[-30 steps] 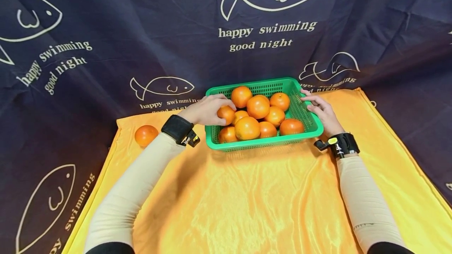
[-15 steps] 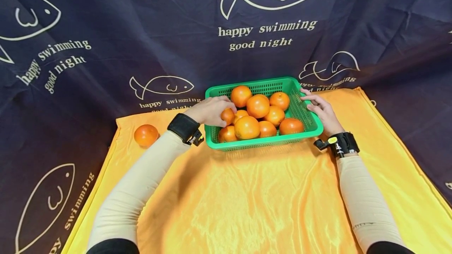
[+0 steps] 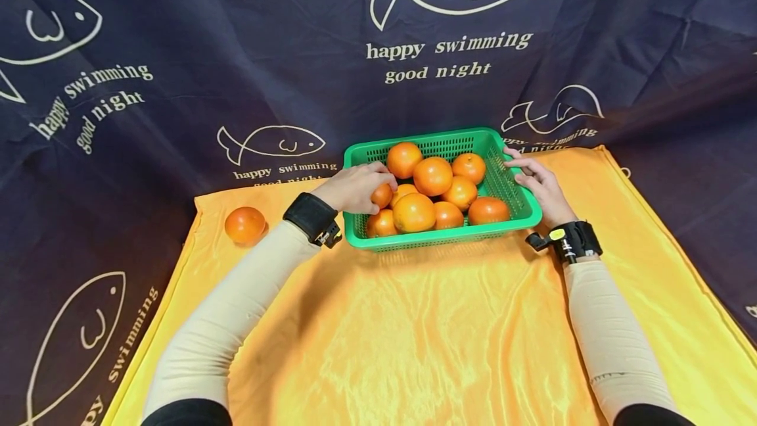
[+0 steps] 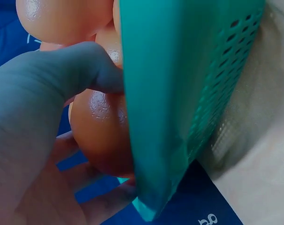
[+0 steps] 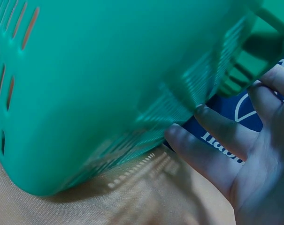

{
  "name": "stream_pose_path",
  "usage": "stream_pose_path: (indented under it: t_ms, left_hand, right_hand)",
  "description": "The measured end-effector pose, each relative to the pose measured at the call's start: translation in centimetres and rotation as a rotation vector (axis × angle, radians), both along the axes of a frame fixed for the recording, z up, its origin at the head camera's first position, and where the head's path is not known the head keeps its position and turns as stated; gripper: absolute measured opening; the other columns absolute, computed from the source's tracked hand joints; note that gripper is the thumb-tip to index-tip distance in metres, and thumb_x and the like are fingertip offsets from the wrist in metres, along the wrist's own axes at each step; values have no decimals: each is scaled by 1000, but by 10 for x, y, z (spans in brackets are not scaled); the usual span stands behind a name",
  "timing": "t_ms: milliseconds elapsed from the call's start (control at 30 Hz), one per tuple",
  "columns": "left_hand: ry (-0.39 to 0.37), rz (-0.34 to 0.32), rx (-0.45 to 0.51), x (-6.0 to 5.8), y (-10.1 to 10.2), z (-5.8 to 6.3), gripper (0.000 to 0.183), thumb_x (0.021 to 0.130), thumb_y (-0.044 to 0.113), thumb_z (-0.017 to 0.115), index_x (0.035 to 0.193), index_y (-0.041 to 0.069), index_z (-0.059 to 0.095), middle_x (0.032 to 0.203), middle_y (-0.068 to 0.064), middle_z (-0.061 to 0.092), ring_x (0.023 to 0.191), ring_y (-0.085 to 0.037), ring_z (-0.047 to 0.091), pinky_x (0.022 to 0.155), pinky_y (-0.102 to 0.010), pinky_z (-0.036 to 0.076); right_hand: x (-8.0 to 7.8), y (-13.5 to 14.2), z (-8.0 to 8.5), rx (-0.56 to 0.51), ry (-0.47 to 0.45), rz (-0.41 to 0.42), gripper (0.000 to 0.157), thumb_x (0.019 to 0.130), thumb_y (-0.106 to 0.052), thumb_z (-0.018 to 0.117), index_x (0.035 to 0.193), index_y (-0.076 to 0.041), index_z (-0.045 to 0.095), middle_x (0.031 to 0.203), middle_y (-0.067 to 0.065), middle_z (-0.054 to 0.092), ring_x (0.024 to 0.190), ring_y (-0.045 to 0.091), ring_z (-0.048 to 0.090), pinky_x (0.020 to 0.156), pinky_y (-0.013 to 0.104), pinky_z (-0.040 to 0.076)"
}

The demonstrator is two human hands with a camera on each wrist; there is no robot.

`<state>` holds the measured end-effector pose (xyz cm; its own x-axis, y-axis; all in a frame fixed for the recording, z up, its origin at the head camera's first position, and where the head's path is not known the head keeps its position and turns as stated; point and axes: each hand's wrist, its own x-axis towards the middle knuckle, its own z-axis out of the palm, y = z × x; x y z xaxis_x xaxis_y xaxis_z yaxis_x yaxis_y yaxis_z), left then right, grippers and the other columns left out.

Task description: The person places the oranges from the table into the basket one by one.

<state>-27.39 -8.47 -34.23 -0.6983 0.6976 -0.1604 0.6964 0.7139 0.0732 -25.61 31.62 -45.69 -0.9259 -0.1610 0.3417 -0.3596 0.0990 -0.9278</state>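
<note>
A green plastic basket (image 3: 440, 236) with slotted walls holds several oranges (image 3: 432, 177). My left hand (image 3: 357, 188) reaches over the basket's left rim and grips an orange (image 3: 382, 196) at that end. In the left wrist view, the thumb lies above this orange (image 4: 100, 129) and fingers curve below it, while the basket wall covers part of the fruit. At the right end, my right hand (image 3: 543, 190) holds the basket rim. Some of its fingertips (image 5: 177, 133) touch the outer wall in the right wrist view; the rim hides part of the grip.
One more orange (image 3: 245, 226) lies outside the basket, at the left of the table. Yellow satin cloth (image 3: 402, 327) covers the tabletop. A dark blue curtain (image 3: 284, 38) with fish prints hangs right behind the basket.
My left hand has shifted slightly right, and the gripped orange has moved a little that way with it. The right hand and the basket stay in place.
</note>
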Motion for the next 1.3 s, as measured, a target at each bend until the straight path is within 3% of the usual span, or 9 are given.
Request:
stream_pose_path:
  t_ms: [333, 533, 700, 800, 1000, 1300]
  left_hand:
    - [0, 34, 46, 1, -7, -3, 63, 79, 29, 74, 140, 26, 56, 154, -7, 43, 130, -32, 51, 99, -52, 51]
    - [73, 57, 142, -1, -15, 6, 60, 78, 34, 66, 137, 26, 58, 151, -7, 46, 127, -30, 53, 92, -50, 53]
    - [105, 88, 188, -1, -25, 12, 55, 83, 39, 62, 137, 26, 60, 152, -8, 47, 134, -31, 49, 98, -53, 50]
    - [124, 106, 208, 0, -35, 11, 52, 85, 39, 61, 135, 24, 61, 150, -8, 49, 133, -30, 50, 99, -53, 50]
    - [143, 177, 245, 1, -62, 7, 50, 85, 38, 62, 132, 24, 62, 144, -6, 53, 120, -27, 57, 88, -50, 54]
    - [130, 283, 204, 2, -107, -1, 54, 83, 36, 63, 135, 19, 61, 149, -14, 49, 130, -38, 50, 99, -63, 46]
  right_hand:
    - [-1, -1, -1, -15, 4, 0, 37, 104, -8, 47, 135, 10, 52, 162, 7, 39, 151, 15, 27, 95, 18, 40]
    - [-1, -2, -1, -26, 10, 5, 36, 104, -7, 46, 135, 11, 52, 162, 7, 38, 151, 15, 27, 95, 18, 41]
    - [-1, -2, 0, -29, 12, 0, 36, 103, -7, 47, 135, 10, 52, 162, 7, 39, 151, 16, 27, 94, 18, 41]
    - [-1, -2, 0, -27, 6, 5, 36, 104, -8, 47, 135, 10, 52, 162, 7, 39, 151, 15, 27, 95, 18, 41]
    - [-2, -1, 0, -16, 17, 1, 36, 104, -7, 46, 135, 10, 53, 162, 8, 39, 151, 16, 28, 94, 18, 42]
    - [-1, 0, 0, -6, 1, -3, 37, 104, -9, 47, 135, 8, 53, 162, 7, 37, 152, 16, 26, 95, 18, 40]
